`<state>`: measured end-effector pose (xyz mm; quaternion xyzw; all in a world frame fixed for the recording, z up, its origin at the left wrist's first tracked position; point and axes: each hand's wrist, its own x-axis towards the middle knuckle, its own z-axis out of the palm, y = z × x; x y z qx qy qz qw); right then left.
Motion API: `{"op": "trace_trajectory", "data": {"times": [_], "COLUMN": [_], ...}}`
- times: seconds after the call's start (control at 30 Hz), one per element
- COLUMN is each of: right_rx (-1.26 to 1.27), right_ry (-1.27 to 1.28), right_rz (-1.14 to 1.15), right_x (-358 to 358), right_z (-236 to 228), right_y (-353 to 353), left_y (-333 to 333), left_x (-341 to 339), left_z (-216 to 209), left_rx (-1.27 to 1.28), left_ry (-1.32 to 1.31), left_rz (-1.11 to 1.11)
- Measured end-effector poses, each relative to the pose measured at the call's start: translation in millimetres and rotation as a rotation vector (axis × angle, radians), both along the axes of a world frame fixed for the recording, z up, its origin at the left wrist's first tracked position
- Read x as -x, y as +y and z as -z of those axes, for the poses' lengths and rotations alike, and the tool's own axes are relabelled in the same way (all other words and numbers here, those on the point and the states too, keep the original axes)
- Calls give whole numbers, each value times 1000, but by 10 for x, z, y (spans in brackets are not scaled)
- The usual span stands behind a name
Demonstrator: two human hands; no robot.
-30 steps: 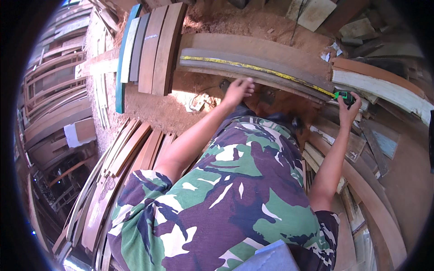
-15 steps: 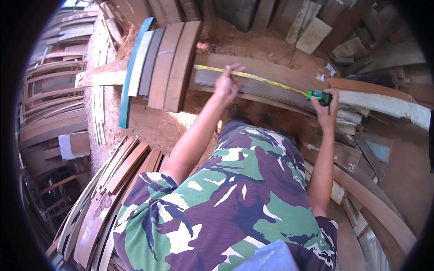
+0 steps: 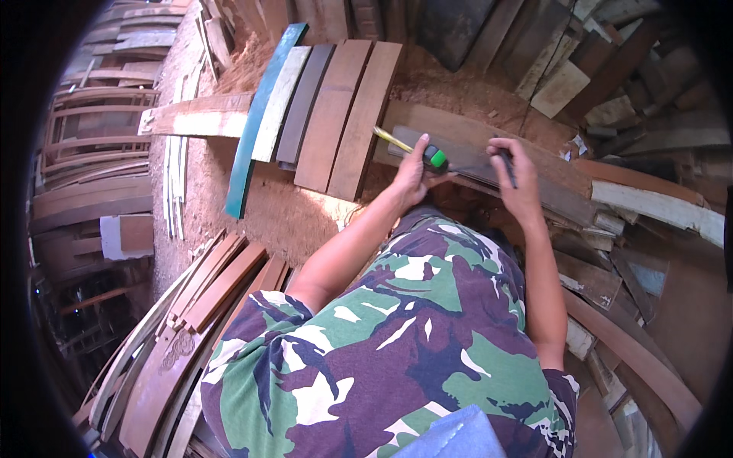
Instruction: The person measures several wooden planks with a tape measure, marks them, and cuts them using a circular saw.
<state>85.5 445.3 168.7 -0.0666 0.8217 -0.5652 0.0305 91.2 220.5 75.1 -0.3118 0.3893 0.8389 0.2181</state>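
My left hand (image 3: 409, 179) is closed around a green and black tape measure (image 3: 436, 158). A short length of its yellow blade (image 3: 394, 140) sticks out to the left, its end near the edge of a brown board (image 3: 366, 118). Over the long plank (image 3: 450, 126), my right hand (image 3: 522, 182) has curled fingers around a thin dark stick (image 3: 505, 164), whose exact kind I cannot make out. To the left, several boards lie side by side across a plank, among them a dark grey board (image 3: 307, 103), a white board (image 3: 282, 107) and a teal strip (image 3: 263, 130).
A stack of brown wooden pieces (image 3: 164, 382) lies at the lower left. Wooden frames (image 3: 99, 126) are piled at the far left. Offcuts (image 3: 561, 91) crowd the back right, and a long curved board (image 3: 634, 347) lies at the right. Sawdust covers the ground (image 3: 286, 206).
The tape measure has passed from my right hand to my left, and most of its blade has gone back in. My right hand has moved left, keeping the dark stick.
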Motion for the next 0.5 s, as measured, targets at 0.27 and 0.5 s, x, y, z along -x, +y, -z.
{"op": "trace_trajectory", "data": {"times": [0.27, 0.5], "right_rx": [-288, -320], "right_ry": [475, 954], "right_rz": [472, 10], "right_x": [-545, -1386], "right_z": [-1296, -2744], "right_y": [435, 303], "left_y": [-985, -2428], "left_x": [582, 974], "left_z": [27, 381], "left_rx": [1215, 1442], "left_ry": [334, 189], "left_rz": [605, 143]}}
